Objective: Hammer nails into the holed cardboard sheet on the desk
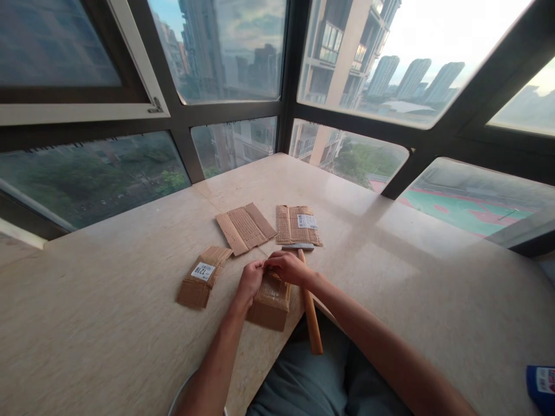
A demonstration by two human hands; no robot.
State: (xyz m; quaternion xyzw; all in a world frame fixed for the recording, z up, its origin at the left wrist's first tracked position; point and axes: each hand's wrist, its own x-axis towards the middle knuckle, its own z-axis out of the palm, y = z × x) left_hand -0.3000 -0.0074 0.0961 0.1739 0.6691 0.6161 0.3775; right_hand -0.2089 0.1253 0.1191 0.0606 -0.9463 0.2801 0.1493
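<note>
Broad stone countertop (pixel 108 289), both hands close to its front edge

Bare stone runs wide to my left and right. The taped cardboard box (pixel 267 312) sits before me, its near right corner close to the countertop's edge. Beyond it lies a perforated cardboard sheet (pixel 245 229); left of the box, with a gap between, is a bent cardboard piece (pixel 203 278) labelled 1218. Past my right hand (pixel 286 267) lies a smaller perforated sheet (pixel 285 225) with a barcode label. The hammer (pixel 310 320) passes under my right wrist, its handle jutting beyond the edge over my lap. My left hand (pixel 250 282) meets the right at the box's far end, fingers drawn together; I can't tell what, if anything, they pinch.
</note>
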